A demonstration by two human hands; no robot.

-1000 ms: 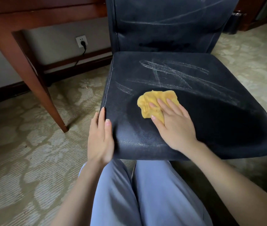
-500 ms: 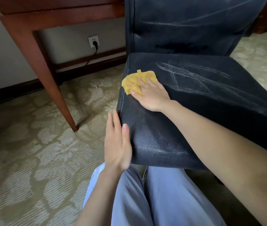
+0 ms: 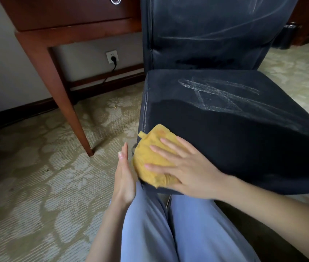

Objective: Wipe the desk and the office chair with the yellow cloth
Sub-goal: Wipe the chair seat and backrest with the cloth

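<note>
A streaked office chair (image 3: 234, 133) stands on patterned carpet (image 3: 36, 186) by the desk (image 3: 64, 21). The yellow cloth (image 3: 148, 157) lies under the flat right hand (image 3: 189, 169), beside the straight-fingered left hand (image 3: 124, 178).

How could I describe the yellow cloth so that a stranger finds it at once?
Look at the dark office chair beside the wooden desk. On the near left corner of its seat, under the flat right hand, lies the yellow cloth. Nothing else here is bright yellow.
</note>
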